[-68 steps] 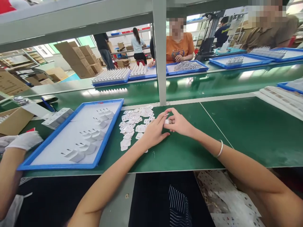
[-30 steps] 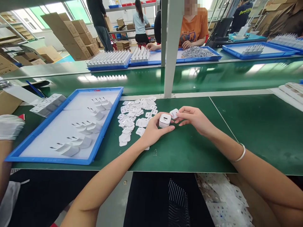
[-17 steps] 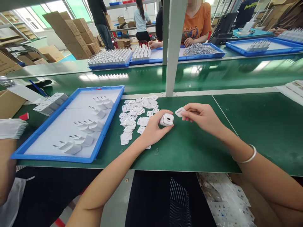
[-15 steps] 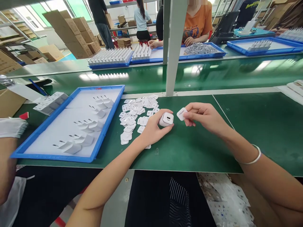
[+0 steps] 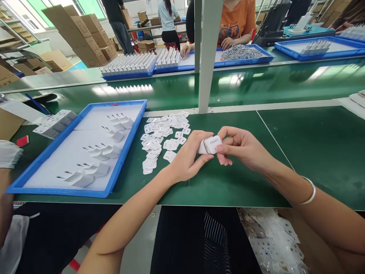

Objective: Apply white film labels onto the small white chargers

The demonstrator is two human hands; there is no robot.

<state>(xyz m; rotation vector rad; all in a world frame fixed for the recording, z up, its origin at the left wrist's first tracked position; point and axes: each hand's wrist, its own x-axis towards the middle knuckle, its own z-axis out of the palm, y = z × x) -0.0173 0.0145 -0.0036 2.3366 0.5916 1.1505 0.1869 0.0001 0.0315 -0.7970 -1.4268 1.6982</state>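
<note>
**Sticker meets charger: small margins for a crooked fit**

The left hand [image 5: 186,161] has its grip clamped on a small white charger block [image 5: 203,146], thumb under and fingers curled over the top, held just above the green surface [image 5: 228,182]. The right hand [image 5: 242,148] pinches a white printed label [image 5: 214,144] between thumb and forefinger, pressing it flat against the block's near face. So the block sits between the 2 hands, touching both, and the label covers most of the face turned toward the camera.

What could go wrong, as a judgement: the label looks close to the face in size, so a slight tilt of the right hand could lay it skewed or leave an edge overhanging. Pressing from 1 side only could trap a crease. The left grip holds the block by its far part, mostly hidden, so a firm push may rotate it in the fingers.

Just left of the hands lies a loose heap of labels [image 5: 162,139], and beyond it a blue tray [image 5: 125,152] holds more chargers [image 5: 97,150].
</note>
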